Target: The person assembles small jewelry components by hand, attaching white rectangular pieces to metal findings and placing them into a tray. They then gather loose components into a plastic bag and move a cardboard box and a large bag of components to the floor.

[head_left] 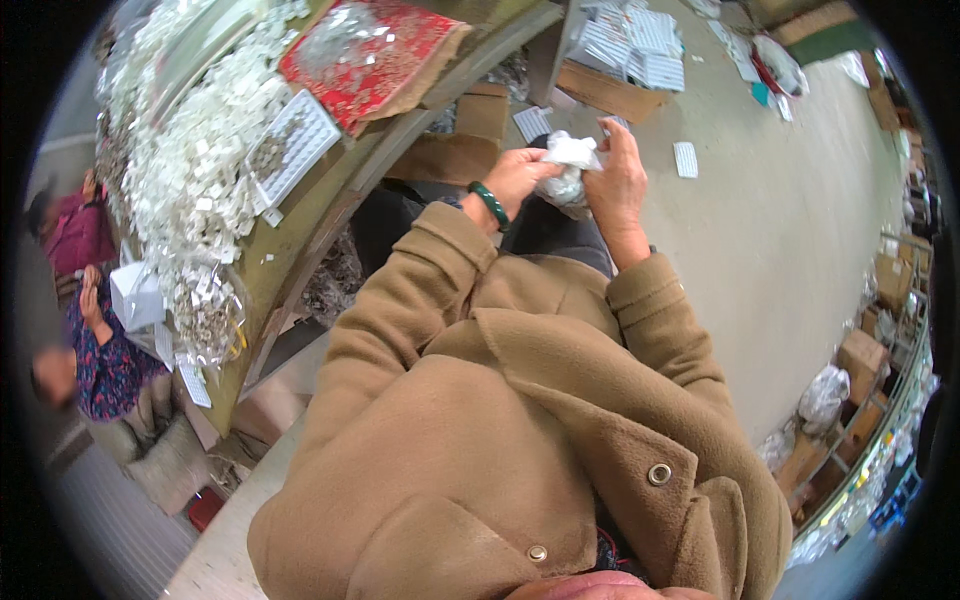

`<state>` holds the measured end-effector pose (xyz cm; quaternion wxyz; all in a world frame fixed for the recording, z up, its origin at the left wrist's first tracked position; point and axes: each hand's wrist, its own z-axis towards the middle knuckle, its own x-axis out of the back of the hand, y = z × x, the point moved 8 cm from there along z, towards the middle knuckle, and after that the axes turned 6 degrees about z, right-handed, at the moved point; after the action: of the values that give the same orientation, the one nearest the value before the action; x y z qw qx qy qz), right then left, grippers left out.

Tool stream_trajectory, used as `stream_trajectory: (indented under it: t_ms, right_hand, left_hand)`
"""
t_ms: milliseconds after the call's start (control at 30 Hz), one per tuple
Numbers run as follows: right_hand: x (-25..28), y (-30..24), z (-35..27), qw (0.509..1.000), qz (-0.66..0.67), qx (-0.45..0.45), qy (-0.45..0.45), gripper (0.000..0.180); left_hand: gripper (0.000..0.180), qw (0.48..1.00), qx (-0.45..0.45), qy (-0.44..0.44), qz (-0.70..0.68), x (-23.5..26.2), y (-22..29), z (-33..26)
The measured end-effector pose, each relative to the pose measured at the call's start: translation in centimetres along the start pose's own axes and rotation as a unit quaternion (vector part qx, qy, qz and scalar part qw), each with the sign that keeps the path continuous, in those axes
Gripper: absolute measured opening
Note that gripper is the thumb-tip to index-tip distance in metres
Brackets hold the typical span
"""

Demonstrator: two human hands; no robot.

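In front of my lap, a white plastic bag (568, 185) is bunched up, with a crumpled top. My left hand (515, 182), with a dark green bangle at its wrist, pinches the bag's neck between thumb and fingers. My right hand (618, 190) closes against the bag's right side, its index finger bent and raised; some of its fingertips are hidden. What the bag contains is too blurred to make out. Behind the hands, a white gridded tray (532, 123) lies partly hidden.
At left, a table bears a heap of small white pieces (200, 150), a gridded tray (295, 145) and a red patterned sheet (365, 60). A cardboard box (610, 90) with stacked trays stands ahead. One small tray (685, 160) lies on the floor. Another person (110, 340) is at far left; shelves line the right.
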<state>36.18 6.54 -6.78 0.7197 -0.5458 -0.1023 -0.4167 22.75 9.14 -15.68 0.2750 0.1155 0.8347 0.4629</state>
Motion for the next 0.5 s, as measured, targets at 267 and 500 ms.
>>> stream_trajectory:
  t_ms: [267,500]
  right_hand:
    - [-1.0,2.8,0.4,0.999,0.008,-0.022,-0.023,0.039]
    - [-2.5,4.9,1.5,0.95,0.156,-0.2,-0.183,0.046]
  left_hand:
    - [0.025,0.994,0.038,-0.1,-0.007,-1.7,0.2,0.4]
    - [0.02,0.994,-0.016,0.084,-0.073,0.6,-0.1,2.4]
